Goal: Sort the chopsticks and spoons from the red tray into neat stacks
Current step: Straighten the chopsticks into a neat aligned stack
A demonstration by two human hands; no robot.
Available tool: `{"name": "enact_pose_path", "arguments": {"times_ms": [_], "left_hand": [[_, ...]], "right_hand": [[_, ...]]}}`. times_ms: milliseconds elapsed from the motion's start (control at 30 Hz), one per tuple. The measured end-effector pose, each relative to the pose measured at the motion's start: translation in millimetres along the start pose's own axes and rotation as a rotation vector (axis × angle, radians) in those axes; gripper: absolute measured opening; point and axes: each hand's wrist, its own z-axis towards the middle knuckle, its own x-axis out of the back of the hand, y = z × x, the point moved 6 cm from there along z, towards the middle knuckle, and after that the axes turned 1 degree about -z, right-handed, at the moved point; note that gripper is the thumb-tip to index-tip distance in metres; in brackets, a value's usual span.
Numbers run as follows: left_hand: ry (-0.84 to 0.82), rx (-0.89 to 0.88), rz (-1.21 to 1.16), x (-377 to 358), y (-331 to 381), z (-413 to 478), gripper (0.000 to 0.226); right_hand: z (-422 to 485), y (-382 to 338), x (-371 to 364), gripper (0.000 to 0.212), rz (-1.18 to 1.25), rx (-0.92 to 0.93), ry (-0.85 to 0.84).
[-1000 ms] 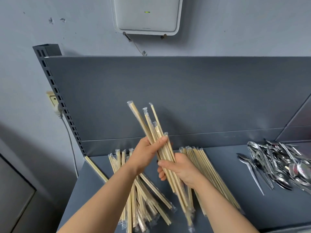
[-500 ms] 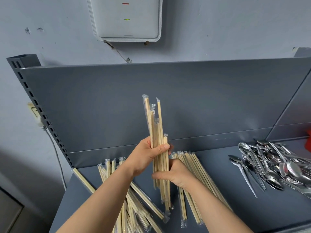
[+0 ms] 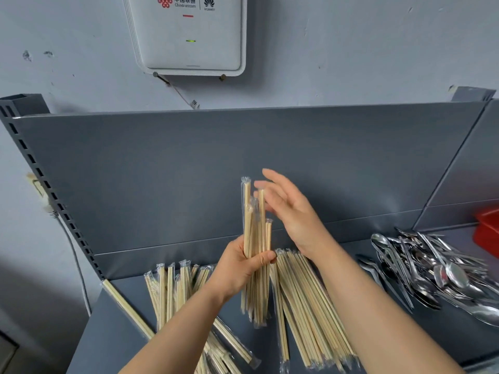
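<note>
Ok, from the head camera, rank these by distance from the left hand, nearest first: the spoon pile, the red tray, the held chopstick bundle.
1. Chopstick bundle, gripped in the left hand.
2. Spoon pile, off to the right on the shelf.
3. Red tray, at the far right edge.

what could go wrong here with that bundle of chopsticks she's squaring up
1. The left hand alone grips the upright bundle of wrapped chopsticks. The right hand is open beside the uneven top ends, so a tap could push slippery sleeves out of the grip.
2. The bundle hangs over the gap between the loose pile and the neat stack; dropped pairs could land on the stack and disturb it.
3. The spoon heap lies close to the right forearm; a wide swing might scatter it.
</note>
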Motion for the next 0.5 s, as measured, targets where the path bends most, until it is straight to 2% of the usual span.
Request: {"name": "enact_pose_path", "arguments": {"times_ms": [167,333,400,500], "left_hand": [[-0.043,0.088,0.030,-9.1,-29.2,-9.2,0.027],[-0.058,0.125,0.019,-12.7,-40.4,-11.7,0.023],[-0.067,0.116,0.026,-16.4,-41.4,-13.2,0.020],[-0.044,0.126,0.005,-19.4,-41.3,-12.5,0.020]], "right_hand": [[12.1,-12.0,-16.3,0.028,-0.185,0.109,-0.093],[4.9,19.5,-22.4,0.029,-0.530,0.064,-0.168],[2.3,30.7,-19.3,0.030,-0.548,0.032,-0.171],[5.5,33.7,-9.7,0.030,-0.437,-0.050,-0.141]]}}
